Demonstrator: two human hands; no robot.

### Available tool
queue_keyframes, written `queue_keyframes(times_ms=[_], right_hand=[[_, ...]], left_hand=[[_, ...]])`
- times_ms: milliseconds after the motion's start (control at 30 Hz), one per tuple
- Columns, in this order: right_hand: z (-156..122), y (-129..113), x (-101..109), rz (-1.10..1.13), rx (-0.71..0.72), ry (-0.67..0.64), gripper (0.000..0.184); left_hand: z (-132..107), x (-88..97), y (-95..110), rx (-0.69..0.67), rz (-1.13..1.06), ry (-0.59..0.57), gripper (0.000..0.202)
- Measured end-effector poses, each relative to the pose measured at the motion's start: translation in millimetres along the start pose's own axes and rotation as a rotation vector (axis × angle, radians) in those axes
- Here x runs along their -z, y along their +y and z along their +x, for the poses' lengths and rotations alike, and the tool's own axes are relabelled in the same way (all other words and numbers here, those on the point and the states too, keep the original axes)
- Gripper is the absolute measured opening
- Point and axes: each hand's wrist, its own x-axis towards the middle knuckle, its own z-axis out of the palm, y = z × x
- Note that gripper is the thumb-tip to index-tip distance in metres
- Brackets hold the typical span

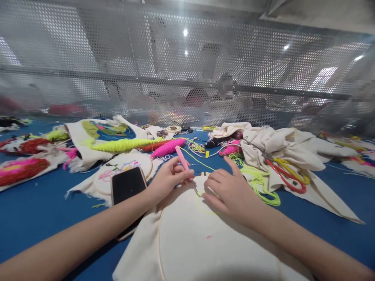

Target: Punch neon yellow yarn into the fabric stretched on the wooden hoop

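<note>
My left hand [168, 177] is closed around a pink punch needle [182, 158], its metal tip slanting down to the cloth. Cream fabric [216, 249] is stretched in a large embroidery hoop [160, 242] in front of me, with a faint yellow-green line near the tip. On the cloth, just right of the needle, rests my right hand [231, 191]; its index finger points up and away, the other fingers are bent, and no held object shows. Neon yellow yarn [260, 183] lies in loose loops beyond the right hand, and one strand runs towards the needle's upper end.
A dark-screened phone [129, 185] lies left, on an embroidered cloth [101, 175]. Yellow yarn [125, 144] and pink yarn [168, 147] bundles lie beyond. Scissors with red and yellow handles [288, 177] rest on crumpled fabric [278, 144] at right. A perforated metal screen [175, 78] stands behind the blue table [26, 218].
</note>
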Motion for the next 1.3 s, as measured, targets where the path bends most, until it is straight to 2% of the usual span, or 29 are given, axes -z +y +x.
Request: queue_keyframes(times_ms=[100,233,400,633,767,933,1167,1233,1300], right_hand=[[-2.1,-6.3,-14.4,0.091,-0.002,0.008,0.018],[-5.1,-4.1,-21.6,0.193,-0.009,0.022,0.018],[-5.0,-5.1,-23.3,0.200,-0.044,0.043,0.023],[-9.8,-9.3,-23.2,0.205,-0.084,0.072,0.020],[-9.1,-5.6,-18.0,0.293,-0.166,0.089,0.019],[-1.1,0.7,-13.2,0.701,-0.287,0.010,0.023],[4.4,-15.6,-29.0,1.379,-0.534,-0.132,0.032],[4.8,-16.8,-29.9,1.495,-0.571,-0.129,0.033],[5.1,-13.9,-26.5,1.560,-0.628,-0.124,0.029]], left_hand=[[-1.0,0.9,-0.8,0.000,0.008,-0.017,0.033],[-2.8,0.5,1.1,0.022,0.029,-0.033,0.036],[-3.4,-0.5,3.7,0.039,0.073,-0.020,0.037],[-1.5,-1.1,2.1,0.048,0.071,-0.014,0.039],[-0.8,-1.2,1.9,0.062,0.040,-0.032,0.040],[-2.4,-2.9,0.1,0.062,-0.028,-0.105,0.038],[-3.4,-4.4,-3.5,0.066,-0.054,-0.238,0.038],[-3.8,-4.6,-0.8,0.053,-0.057,-0.241,0.037],[-3.4,-4.2,2.5,0.033,-0.063,-0.192,0.035]])
